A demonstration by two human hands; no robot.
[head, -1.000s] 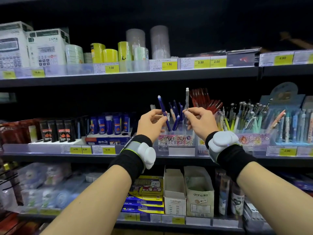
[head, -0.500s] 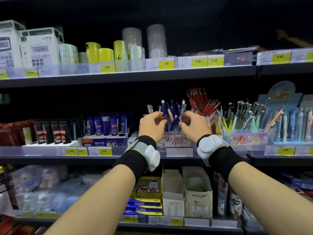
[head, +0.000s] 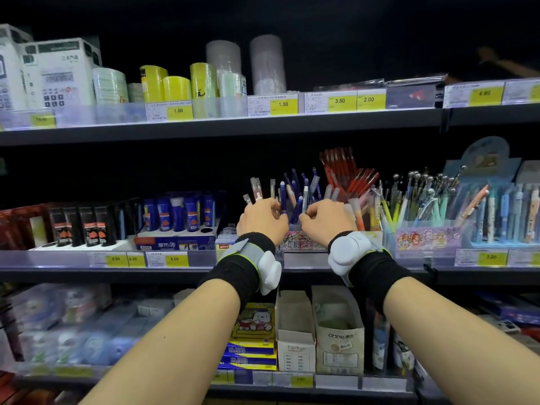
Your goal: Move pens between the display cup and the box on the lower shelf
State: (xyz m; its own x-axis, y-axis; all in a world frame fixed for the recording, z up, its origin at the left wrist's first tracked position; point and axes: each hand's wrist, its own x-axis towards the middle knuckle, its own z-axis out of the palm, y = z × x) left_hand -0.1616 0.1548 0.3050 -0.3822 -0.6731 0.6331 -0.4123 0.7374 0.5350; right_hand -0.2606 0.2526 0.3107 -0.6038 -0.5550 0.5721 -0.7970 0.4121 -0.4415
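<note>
On the middle shelf (head: 263,271), at chest height, stands the display cup (head: 302,244), a clear holder with a printed front, full of blue pens (head: 296,210) standing upright, probably so a customer can pick one easily. Below it, on the lower shelf (head: 292,388), stand two open cardboard boxes; the right box (head: 339,343) seems the likely target, but I cannot tell which one is meant. Both hands are at the cup's mouth. The left hand (head: 261,219) has its fingers curled among the pens on the left side, and the right hand (head: 324,219) is curled the same way beside it. Whether either hand really pinches a pen, I cannot tell.
</note>
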